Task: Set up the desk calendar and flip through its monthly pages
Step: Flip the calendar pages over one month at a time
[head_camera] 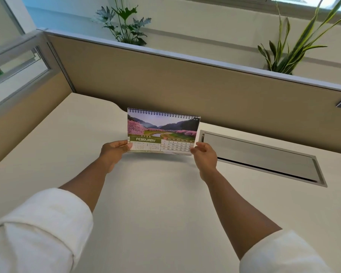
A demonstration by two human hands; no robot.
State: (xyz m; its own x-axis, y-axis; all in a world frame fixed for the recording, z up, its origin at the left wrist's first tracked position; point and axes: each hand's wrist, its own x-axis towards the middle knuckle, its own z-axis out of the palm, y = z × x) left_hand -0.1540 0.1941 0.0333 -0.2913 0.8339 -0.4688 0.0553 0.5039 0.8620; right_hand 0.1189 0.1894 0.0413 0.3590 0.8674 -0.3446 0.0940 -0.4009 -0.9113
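Clearly head view: desk calendar [162, 133] is standing over the desk [156, 194], showing February.
Left hand [114, 151]: is pinching its lower left corner.
Right hand [204, 156]: is pinching its lower right corner.
Handling: probably light, stiff card base, thin pages; lift pages by the bottom edge near the spiral binding [163, 114].

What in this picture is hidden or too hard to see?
- Head view: the back and stand of the desk calendar face away.
- Its two small side-month grids are too tiny to read.
- The left hand and right hand cover its bottom corners.
- The partition hides both plants' pots.
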